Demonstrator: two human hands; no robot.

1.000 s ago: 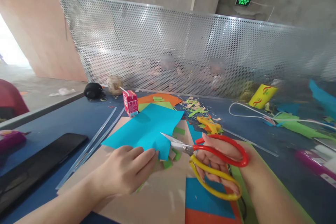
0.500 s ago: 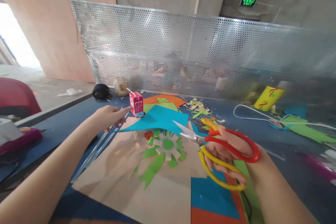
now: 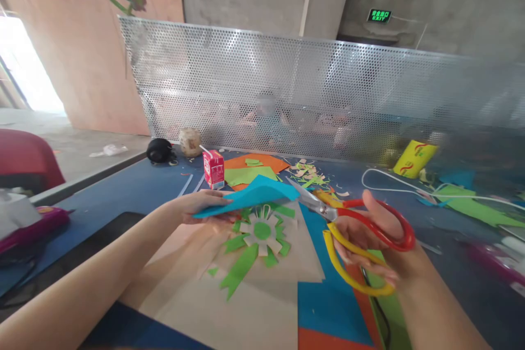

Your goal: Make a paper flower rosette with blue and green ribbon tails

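Note:
A sheet of blue paper [image 3: 252, 192] is pinched at its left edge by my left hand [image 3: 203, 205], thumb on top, lifted above the table. In my right hand [image 3: 365, 240] are scissors [image 3: 324, 210] with one red and one yellow handle. Their blades lie close to the blue sheet's right corner; whether they touch it I cannot tell. Below, a paper flower [image 3: 262, 231] with a green centre, pale petals and green strips rests on beige paper [image 3: 229, 306].
A pink drink carton [image 3: 214, 169] with a straw stands beyond my left hand. Paper scraps [image 3: 307, 174] lie at the back, near orange paper [image 3: 270, 163]. A yellow roll [image 3: 415, 158] and white cable [image 3: 365, 178] are at right. A perforated metal screen [image 3: 246, 87] borders the table.
My left hand has moved from beside the carton down to the blue paper, taken hold of it and raised it. The scissors have shifted slightly right.

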